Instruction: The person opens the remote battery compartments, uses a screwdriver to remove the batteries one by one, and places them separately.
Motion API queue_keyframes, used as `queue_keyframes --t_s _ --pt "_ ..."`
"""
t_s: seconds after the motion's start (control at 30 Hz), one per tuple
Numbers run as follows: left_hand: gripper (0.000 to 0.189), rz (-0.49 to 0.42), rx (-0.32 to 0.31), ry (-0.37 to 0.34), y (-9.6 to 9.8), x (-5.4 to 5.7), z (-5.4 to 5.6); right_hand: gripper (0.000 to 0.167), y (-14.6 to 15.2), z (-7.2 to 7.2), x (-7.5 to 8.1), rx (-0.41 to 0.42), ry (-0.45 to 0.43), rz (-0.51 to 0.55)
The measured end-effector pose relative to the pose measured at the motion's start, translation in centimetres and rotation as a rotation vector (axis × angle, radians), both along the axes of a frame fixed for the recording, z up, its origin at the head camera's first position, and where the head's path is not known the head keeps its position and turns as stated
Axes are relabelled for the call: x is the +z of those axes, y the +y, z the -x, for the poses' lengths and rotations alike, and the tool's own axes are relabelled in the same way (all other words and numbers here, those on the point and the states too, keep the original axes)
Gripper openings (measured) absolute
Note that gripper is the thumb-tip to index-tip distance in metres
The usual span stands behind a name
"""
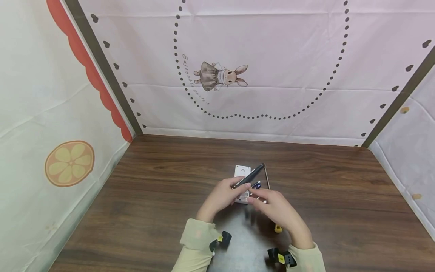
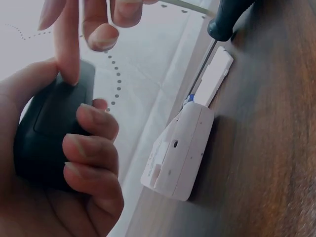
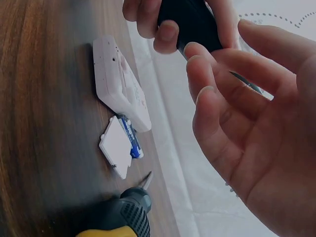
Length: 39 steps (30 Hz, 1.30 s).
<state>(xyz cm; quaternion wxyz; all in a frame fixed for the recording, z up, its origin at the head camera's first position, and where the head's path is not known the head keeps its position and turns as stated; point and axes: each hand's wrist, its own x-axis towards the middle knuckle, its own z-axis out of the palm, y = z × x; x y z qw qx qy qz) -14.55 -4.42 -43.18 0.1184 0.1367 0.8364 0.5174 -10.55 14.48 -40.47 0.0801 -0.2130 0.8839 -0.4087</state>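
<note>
My left hand (image 1: 224, 192) grips a black handheld device (image 2: 54, 116) with a rectangular panel on the side seen in the left wrist view. Its fingers wrap round the device's edge. My right hand (image 3: 252, 123) has loosely bent fingers, and one fingertip touches the panel end of the device. From the device's far end a thin brownish strip (image 1: 267, 176) slants down toward the right hand. Below the hands, a white device (image 2: 180, 153) lies on the table beside a white cover (image 3: 116, 147) and blue batteries (image 3: 131, 138).
A screwdriver (image 3: 133, 210) with a black and yellow handle lies on the brown wooden table (image 1: 163, 211) close to the cover, partly under my right hand in the head view. Pale printed cloth walls (image 1: 278, 49) enclose the back and both sides.
</note>
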Motion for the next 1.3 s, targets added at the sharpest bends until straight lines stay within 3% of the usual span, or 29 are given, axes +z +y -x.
queue_keyframes --t_s 0.23,0.4,0.5,0.77,1.1,1.3 --pt "0.036 -0.012 -0.085 -0.024 -0.1 0.1 -0.2 0.032 0.7 0.0 -0.1 -0.005 0.010 0.053" --pt "0.028 -0.083 -0.132 -0.050 0.6 0.3 -0.6 0.022 -0.1 -0.1 -0.3 0.062 0.031 0.012" --pt "0.026 -0.102 -0.110 -0.052 0.8 0.3 -0.6 0.022 -0.4 -0.1 -0.3 0.063 0.026 0.005" --pt "0.035 -0.182 -0.029 -0.038 0.2 0.3 -0.3 0.037 0.7 -0.2 0.0 -0.073 -0.058 0.085" --pt "0.048 -0.232 0.045 -0.037 0.4 0.5 -0.2 0.051 0.0 -0.1 -0.2 0.004 -0.110 0.128" --pt "0.051 -0.239 0.019 -0.048 0.2 0.8 -0.3 0.047 0.2 -0.3 0.8 0.000 -0.123 0.147"
